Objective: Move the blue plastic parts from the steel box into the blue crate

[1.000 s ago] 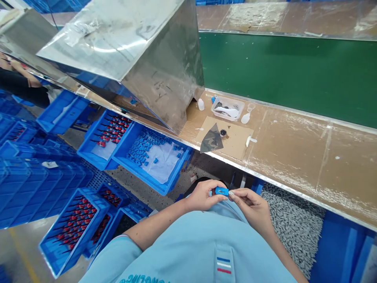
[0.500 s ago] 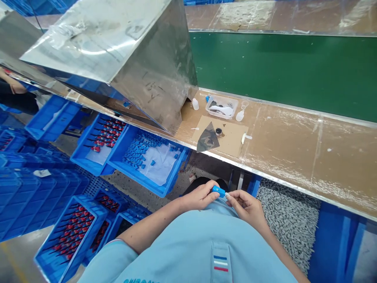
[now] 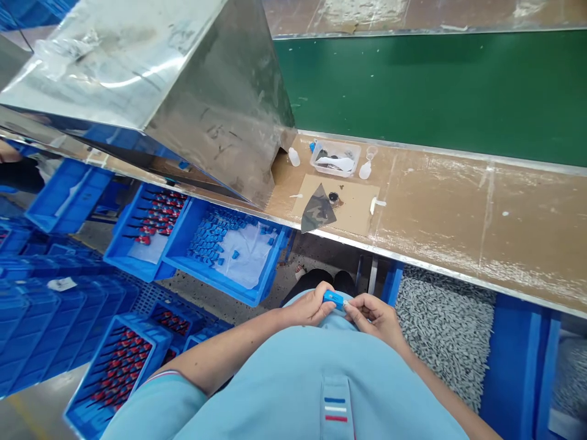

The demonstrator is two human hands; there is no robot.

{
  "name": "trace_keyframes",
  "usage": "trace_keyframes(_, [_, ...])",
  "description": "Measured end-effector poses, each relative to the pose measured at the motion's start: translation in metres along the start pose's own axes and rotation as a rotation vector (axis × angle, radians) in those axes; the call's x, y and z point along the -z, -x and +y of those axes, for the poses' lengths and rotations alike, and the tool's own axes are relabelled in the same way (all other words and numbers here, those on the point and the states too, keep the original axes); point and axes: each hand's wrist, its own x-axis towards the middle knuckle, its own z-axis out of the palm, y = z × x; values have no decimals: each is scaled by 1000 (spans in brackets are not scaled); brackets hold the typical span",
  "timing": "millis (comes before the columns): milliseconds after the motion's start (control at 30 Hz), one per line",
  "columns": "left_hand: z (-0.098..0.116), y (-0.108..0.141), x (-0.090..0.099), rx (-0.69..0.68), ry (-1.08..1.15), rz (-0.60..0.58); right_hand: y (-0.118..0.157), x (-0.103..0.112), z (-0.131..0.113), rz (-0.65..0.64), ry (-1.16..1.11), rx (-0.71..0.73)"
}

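Left hand: our left hand (image 3: pixel 309 307) is closed and grips the blue piece (image 3: pixel 334 299).
Right hand: our right hand (image 3: pixel 373 318) is nearly closed. Its fingertips (image 3: pixel 349 308) pinch a small pale tip (image 3: pixel 346 302) at the end of the blue piece.
Blue piece: it sits between our two hands, up near our chest, above our blue shirt (image 3: pixel 293 391).
Why so: the left hand seems to keep the piece steady, so the right fingers can work on the small tip. Holding it close seems to give us a good look.
Worktop: the long worktop (image 3: pixel 440 214) runs in front of us, just past our hands.
Card: a brown card (image 3: pixel 360 208) lies on the worktop. A small dark pot (image 3: pixel 333 197) and a scrap with dark patches (image 3: pixel 317 209) sit on it. The card may keep the worktop clean.
Tub: a clear tub (image 3: pixel 313 160) sits behind the card, between two white bottles (image 3: pixel 294 157) (image 3: pixel 365 171).
Crates: on our left, one blue crate (image 3: pixel 220 284) holds many blue pieces, so more are close at hand. The crate beside it (image 3: pixel 131 266) holds red and black parts.
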Motion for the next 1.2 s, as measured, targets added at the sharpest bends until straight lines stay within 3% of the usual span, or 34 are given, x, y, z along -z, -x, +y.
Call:
trace_keyframes(433, [7, -2, 6, 14, 14, 31, -3, -2, -3, -6, -114, -70])
trace_keyframes(667, [20, -4, 11, 94, 500, 26, -14, 6, -6, -109, -250, -183])
trace_keyframes(933, [21, -7, 10, 153, 538, 17, -17, 5, -3, -56, -335, -272])
trace_keyframes(1200, [19, -8, 7, 155, 662, 28, -16, 4, -5, -1, -254, -183])
